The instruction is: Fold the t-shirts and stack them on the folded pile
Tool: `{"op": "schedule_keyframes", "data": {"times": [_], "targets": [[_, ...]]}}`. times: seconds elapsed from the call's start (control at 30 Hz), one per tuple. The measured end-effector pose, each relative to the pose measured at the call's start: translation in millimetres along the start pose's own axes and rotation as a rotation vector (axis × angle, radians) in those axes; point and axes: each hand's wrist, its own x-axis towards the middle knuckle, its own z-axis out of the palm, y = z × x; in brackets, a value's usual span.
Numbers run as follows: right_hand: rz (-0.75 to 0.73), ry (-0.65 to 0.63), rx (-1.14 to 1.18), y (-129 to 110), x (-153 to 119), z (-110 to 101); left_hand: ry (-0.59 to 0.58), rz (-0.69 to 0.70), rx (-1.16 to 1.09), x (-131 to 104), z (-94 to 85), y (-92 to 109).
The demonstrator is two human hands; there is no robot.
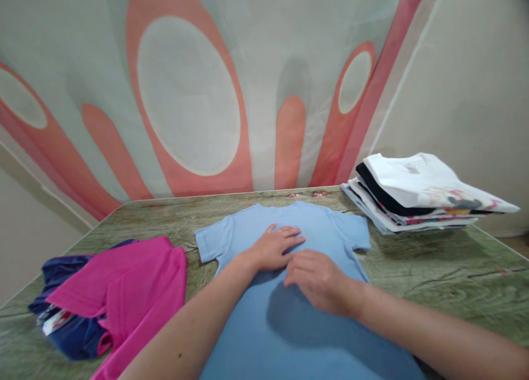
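A light blue short-sleeved T-shirt (256, 325) lies spread on the table, its neckline toward the far edge and both sleeves out to the sides. My left hand (278, 246) rests on the upper middle of the shirt, fingers stretched out and pointing right. Just right of it and nearer to me, my right hand (316, 281) hovers over the shirt with its fingers curled in and casts a shadow on the cloth. Whether anything is inside those curled fingers is hidden.
Folded shirts (413, 195) are stacked at the back right, a white printed one on top. Pink and navy clothes (144, 286) lie loosely at the left. The wood-patterned table (438, 275) ends at a wall with a patterned backdrop (264, 121).
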Motion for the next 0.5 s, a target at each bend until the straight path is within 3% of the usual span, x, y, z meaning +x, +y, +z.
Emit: {"op": "schedule_keyframes", "data": {"times": [0.07,0.17,0.27,0.33,0.4,0.5], "targets": [[-0.135,-0.133,0.003,-28.0,-5.8,7.0,-0.024,0.009,0.011,3.1,4.3,1.9],[-0.279,-0.246,-0.005,-56.4,-18.8,27.6,-0.013,-0.068,0.082,13.1,6.0,-11.8],[-0.346,-0.292,0.012,-62.8,-28.4,45.6,0.048,-0.227,0.200,25.1,-3.3,-30.7],[-0.420,-0.303,0.024,-59.9,-30.9,51.0,0.119,-0.284,0.249,29.4,-11.4,-31.9],[-0.487,-0.289,0.022,-56.1,-30.7,52.1,0.118,-0.191,0.210,28.5,-15.1,-19.7],[-0.551,-0.279,0.005,-52.5,-27.4,49.1,-0.046,0.068,0.077,22.6,-8.2,8.4]]}}
